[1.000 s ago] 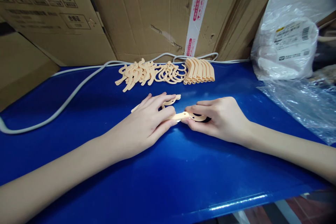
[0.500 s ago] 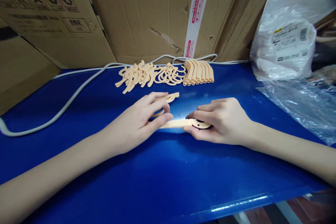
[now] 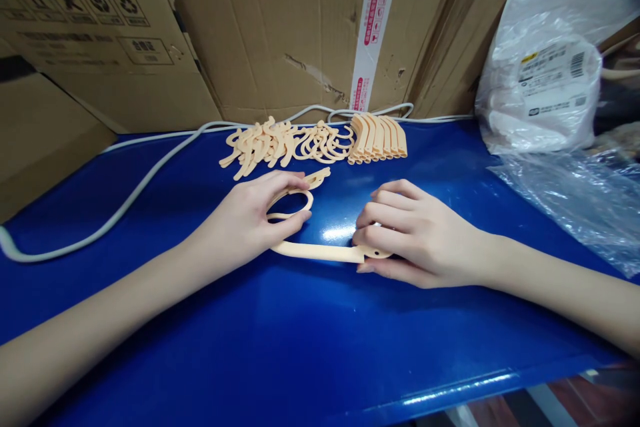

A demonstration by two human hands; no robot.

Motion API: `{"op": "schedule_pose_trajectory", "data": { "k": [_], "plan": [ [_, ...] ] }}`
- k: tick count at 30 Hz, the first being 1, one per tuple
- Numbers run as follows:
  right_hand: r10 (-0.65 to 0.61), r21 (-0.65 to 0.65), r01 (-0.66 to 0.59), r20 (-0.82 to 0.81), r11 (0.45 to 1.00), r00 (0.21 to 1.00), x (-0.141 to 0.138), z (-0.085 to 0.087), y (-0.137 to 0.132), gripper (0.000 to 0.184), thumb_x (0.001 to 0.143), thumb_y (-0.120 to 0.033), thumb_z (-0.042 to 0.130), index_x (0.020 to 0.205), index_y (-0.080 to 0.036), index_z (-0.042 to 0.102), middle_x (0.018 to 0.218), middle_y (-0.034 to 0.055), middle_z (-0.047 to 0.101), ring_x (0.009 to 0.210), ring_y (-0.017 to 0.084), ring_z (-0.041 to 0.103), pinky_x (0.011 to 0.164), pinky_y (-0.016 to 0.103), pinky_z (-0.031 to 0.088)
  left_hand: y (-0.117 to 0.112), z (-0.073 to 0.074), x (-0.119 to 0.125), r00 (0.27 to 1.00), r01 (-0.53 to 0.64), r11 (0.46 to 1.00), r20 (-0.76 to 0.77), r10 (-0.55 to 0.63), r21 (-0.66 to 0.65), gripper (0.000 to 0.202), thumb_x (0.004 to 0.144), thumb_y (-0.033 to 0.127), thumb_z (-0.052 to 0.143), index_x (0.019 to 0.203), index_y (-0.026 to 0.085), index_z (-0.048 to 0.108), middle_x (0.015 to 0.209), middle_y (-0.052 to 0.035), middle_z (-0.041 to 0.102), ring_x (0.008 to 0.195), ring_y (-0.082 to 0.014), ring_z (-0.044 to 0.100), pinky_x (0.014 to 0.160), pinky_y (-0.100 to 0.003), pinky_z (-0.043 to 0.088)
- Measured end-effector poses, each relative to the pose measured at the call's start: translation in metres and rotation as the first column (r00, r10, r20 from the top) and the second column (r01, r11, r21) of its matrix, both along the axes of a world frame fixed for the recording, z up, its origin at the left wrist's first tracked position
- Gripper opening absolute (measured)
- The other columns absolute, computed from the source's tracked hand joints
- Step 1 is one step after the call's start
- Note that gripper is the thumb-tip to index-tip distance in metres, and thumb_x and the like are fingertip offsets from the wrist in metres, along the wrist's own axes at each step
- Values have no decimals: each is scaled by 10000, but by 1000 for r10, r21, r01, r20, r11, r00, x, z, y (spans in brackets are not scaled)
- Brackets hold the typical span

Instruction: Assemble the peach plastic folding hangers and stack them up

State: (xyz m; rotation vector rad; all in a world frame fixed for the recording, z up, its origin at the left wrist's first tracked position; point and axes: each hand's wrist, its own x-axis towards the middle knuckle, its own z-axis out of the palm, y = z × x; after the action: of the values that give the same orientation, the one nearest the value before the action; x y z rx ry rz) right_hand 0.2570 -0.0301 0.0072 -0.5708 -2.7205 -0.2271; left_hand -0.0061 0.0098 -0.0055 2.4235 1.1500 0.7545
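A peach-coloured curved plastic piece [image 3: 320, 251] lies on the blue table top [image 3: 310, 347] between my hands. My right hand [image 3: 415, 237] pinches its right end, fingers curled and pressed together. My left hand [image 3: 250, 220] grips the looped left part [image 3: 293, 203] between thumb and fingers. Another small peach piece [image 3: 317, 178] pokes out just beyond my left fingertips. At the back of the table lie a loose heap of similar hooked pieces [image 3: 285, 142] and a neat row of stacked ones [image 3: 379, 138].
Cardboard boxes [image 3: 280, 27] wall off the back and left. A white cable [image 3: 135, 177] runs along the back edge and down the left. A white plastic bag with labels [image 3: 543, 80] and clear crumpled film [image 3: 575, 200] fill the right side.
My hands have drawn apart: the left moved left and the right slightly toward me, so the peach piece now stretches out long between them with its loop showing.
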Motion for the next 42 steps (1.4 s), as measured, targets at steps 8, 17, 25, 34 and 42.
{"op": "schedule_pose_trajectory", "data": {
  "k": [8,17,25,34,42],
  "plan": [
    [-34,-3,34,-30,999,999,9,0,4,255,1024,-183,458,1129,-194,690,1175,102,691,1074,214,609,1003,460,403,-2,1,-1,999,-24,999,-28,25,41,427,927,475,562,1198,169,683,1317,-99,689,1232,-275,637,1096,-405,497],
    [-261,102,267,-66,958,963,7,0,2,280,1012,-307,530,1194,-167,690,1074,127,682,930,235,598,779,368,415,-3,-2,-3,999,-37,997,-37,40,69,454,942,472,586,1240,144,684,1355,-115,667,1257,-274,623,1119,-419,479],
    [-154,-43,153,-37,987,987,1,-2,-1,283,1007,-270,506,1231,-199,663,1079,82,704,966,226,597,907,405,393,-4,-2,-4,997,-63,994,-45,67,86,461,959,475,569,1262,144,673,1375,-115,654,1268,-271,617,1118,-424,482],
    [-58,-303,20,-120,953,991,-7,-1,-9,534,875,-499,698,1281,-157,643,1198,97,675,1098,212,611,1076,418,334,-2,-7,-3,993,-93,984,-57,103,150,458,953,492,557,1224,148,691,1326,-107,687,1218,-272,649,1060,-410,521],
    [-20,-339,-28,-137,940,990,-11,-4,-7,359,963,-395,616,1206,-137,673,1220,99,701,1080,185,616,1046,378,348,-3,-6,-1,988,-136,982,-52,144,129,476,928,476,605,1248,132,675,1309,-99,697,1193,-270,661,1035,-392,530]
  ]
}}
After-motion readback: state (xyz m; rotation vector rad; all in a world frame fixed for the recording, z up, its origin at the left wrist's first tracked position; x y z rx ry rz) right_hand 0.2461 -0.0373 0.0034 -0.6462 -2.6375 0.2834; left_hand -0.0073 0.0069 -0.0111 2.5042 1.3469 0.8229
